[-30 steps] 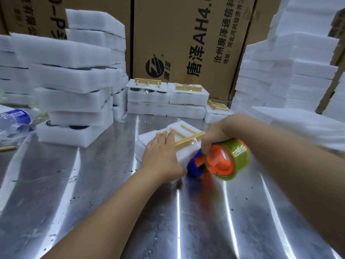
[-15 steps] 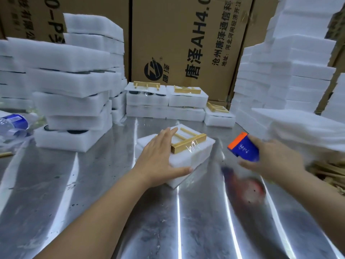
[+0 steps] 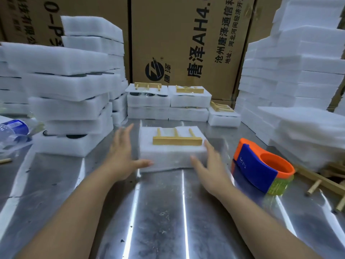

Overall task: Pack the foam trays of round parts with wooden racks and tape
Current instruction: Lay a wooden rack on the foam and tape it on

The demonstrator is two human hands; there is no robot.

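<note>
From the head camera, a taped foam tray pack [image 3: 171, 159] lies in the middle of the shiny metal tabletop [image 3: 158, 212], with a wooden rack [image 3: 177, 141] flat on its top, the rack's three pegs pointing away from the person. The left hand [image 3: 121, 157] is at the pack's left side and the right hand [image 3: 211, 167] at its right front corner, both with fingers straight and spread, gripping nothing. Blur hides whether the palms touch the foam. An orange and blue tape dispenser [image 3: 261, 165] stands on the tabletop just right of the right hand, untouched. Finished packs [image 3: 168, 101] with racks on top sit in a row at the back, against cardboard boxes [image 3: 186, 43]. Stacks of foam trays [image 3: 65, 86] holding dark round parts rise on the left, plain foam sheets [image 3: 298, 71] on the right, with loose wooden racks [image 3: 326, 180] below them
</note>
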